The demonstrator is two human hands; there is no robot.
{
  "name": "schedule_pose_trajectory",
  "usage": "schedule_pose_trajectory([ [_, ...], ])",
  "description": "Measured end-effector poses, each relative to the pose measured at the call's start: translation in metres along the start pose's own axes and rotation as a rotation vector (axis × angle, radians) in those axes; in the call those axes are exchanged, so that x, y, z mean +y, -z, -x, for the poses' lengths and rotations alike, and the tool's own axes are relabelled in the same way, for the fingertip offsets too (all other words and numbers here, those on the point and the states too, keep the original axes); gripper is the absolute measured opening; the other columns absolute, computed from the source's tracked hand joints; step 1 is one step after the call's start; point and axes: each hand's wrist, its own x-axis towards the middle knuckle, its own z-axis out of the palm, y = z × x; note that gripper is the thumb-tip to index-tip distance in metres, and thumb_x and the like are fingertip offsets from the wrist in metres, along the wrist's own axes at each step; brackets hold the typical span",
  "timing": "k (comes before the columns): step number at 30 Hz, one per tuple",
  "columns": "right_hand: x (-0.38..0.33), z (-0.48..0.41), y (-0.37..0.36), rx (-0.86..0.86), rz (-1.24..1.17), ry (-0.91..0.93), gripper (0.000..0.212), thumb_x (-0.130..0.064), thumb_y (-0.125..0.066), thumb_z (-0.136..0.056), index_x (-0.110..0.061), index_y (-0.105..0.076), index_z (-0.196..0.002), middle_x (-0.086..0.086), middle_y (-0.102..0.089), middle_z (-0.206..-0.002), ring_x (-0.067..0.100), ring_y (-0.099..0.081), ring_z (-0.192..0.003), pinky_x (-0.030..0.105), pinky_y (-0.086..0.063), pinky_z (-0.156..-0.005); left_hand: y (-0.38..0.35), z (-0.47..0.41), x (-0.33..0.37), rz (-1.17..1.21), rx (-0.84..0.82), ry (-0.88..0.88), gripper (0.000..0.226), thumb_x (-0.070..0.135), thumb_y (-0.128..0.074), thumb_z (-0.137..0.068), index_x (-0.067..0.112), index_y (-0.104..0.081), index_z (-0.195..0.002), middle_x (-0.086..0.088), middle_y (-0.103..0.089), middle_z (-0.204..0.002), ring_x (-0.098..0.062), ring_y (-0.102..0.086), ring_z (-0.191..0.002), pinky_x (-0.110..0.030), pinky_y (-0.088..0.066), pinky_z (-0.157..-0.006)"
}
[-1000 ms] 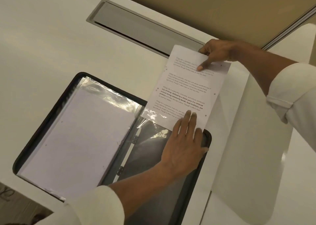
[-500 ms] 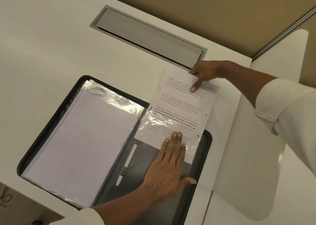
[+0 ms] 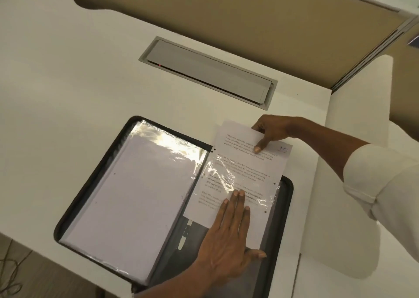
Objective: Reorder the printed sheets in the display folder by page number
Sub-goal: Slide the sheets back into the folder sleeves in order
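Printed sheet (image 3: 247, 159) slid deeper into the folder's (image 3: 286, 207) right sleeve (image 3: 217, 175), long axis pointing away, top leaning right, right hand (image 3: 269, 132) pinching its top edge, left hand (image 3: 226, 241) flat, pressing the sleeve.

Desk (image 3: 68, 89) spreads wide left of folder (image 3: 281, 229); partition (image 3: 226, 26) behind.

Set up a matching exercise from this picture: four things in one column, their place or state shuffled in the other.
1. left hand
2. right hand
3. printed sheet
4. grey cable hatch

A. set into the desk beyond the display folder
B. pinches the sheet's top edge
C. partway inside a clear sleeve
D. pressed flat on that sleeve

Pairs: 1-D; 2-B; 3-C; 4-A.
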Motion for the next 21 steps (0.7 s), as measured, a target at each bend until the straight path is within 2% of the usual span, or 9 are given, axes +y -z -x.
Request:
schedule_pose_trajectory([
  [4, -0.007, 0.003, -0.027, 0.12, -0.016, 0.002, 0.036, -0.049, -0.087, -0.08, -0.026, -0.075, -0.106, -0.01, -0.078, -0.104, 0.01, -0.074, -0.092, 0.029, -0.057, -0.083, 0.003, 0.032, -0.029, 0.04, 0.089, 0.021, 0.111, 0.083, -0.042, -0.093, -0.003, -0.029, -0.162, -0.026, -0.007, -0.173, -0.042, -0.009, -0.162, -0.055, -0.019, -0.124],
  [9, -0.027, 0.009, -0.05, 0.238, 0.12, -0.047, 0.058, -0.068, -0.081, -0.077, -0.029, -0.06, -0.114, -0.009, -0.064, -0.109, 0.013, -0.062, -0.1, 0.035, -0.051, -0.087, 0.003, 0.078, -0.069, 0.007, 0.144, 0.066, 0.11, 0.086, -0.045, -0.091, -0.003, -0.046, -0.155, -0.026, -0.018, -0.172, -0.044, -0.02, -0.159, -0.056, -0.028, -0.12],
  [11, -0.037, 0.012, -0.058, 0.269, 0.135, -0.061, 0.06, -0.072, -0.077, -0.078, -0.028, -0.059, -0.115, -0.009, -0.063, -0.107, 0.013, -0.061, -0.098, 0.034, -0.05, -0.084, 0.002, 0.095, -0.084, 0.002, 0.181, 0.044, 0.107, 0.085, -0.05, -0.089, -0.003, -0.05, -0.152, -0.028, -0.023, -0.17, -0.045, -0.023, -0.158, -0.057, -0.03, -0.119],
  [16, -0.053, 0.013, -0.08, 0.317, 0.151, -0.072, 0.058, -0.081, -0.068, -0.079, -0.028, -0.06, -0.101, -0.008, -0.066, -0.096, 0.015, -0.064, -0.09, 0.032, -0.049, -0.076, -0.011, 0.123, -0.104, -0.016, 0.199, -0.034, 0.124, 0.088, -0.067, -0.071, 0.001, -0.041, -0.155, -0.027, -0.031, -0.167, -0.045, -0.03, -0.156, -0.056, -0.035, -0.117],
  [19, -0.06, 0.014, -0.09, 0.306, 0.159, -0.098, 0.062, -0.081, -0.07, -0.078, -0.025, -0.063, -0.104, -0.007, -0.068, -0.098, 0.013, -0.064, -0.091, 0.033, -0.051, -0.081, -0.009, 0.127, -0.108, -0.034, 0.232, -0.049, 0.111, 0.092, -0.052, -0.081, 0.002, -0.047, -0.147, -0.028, -0.047, -0.157, -0.046, -0.044, -0.147, -0.052, -0.04, -0.114],
  [21, -0.065, 0.017, -0.095, 0.295, 0.194, -0.114, 0.061, -0.081, -0.073, -0.075, -0.028, -0.061, -0.103, -0.01, -0.068, -0.098, 0.012, -0.065, -0.09, 0.032, -0.052, -0.079, -0.006, 0.131, -0.109, -0.042, 0.287, -0.07, 0.087, 0.078, -0.031, -0.101, 0.003, -0.05, -0.142, -0.028, -0.055, -0.15, -0.045, -0.053, -0.139, -0.05, -0.042, -0.109],
])
